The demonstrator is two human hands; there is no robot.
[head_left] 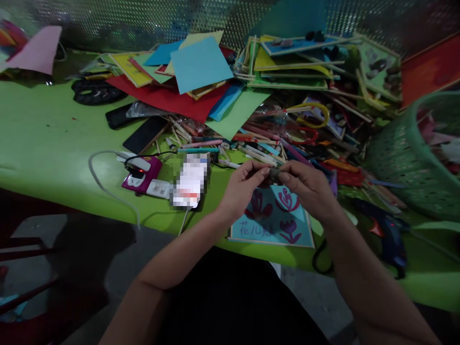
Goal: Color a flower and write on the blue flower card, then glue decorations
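Observation:
Between my two hands, above the drawing, is a small dark grey lump that looks like a stone. My left hand pinches its left side with thumb and fingers. On its right side, my right hand grips it the same way. Below them lies a light blue paper card edged with thin sticks, bearing purple-red painted flowers and handwriting. Its upper part is partly hidden by my hands. A blue glue gun with an orange trigger rests right of my right forearm.
Left of the card are a lit phone on a cable and a purple power strip. Behind lie scattered pens and sticks, a dark phone, coloured paper and stacked stick-framed cards. A green basket stands at right.

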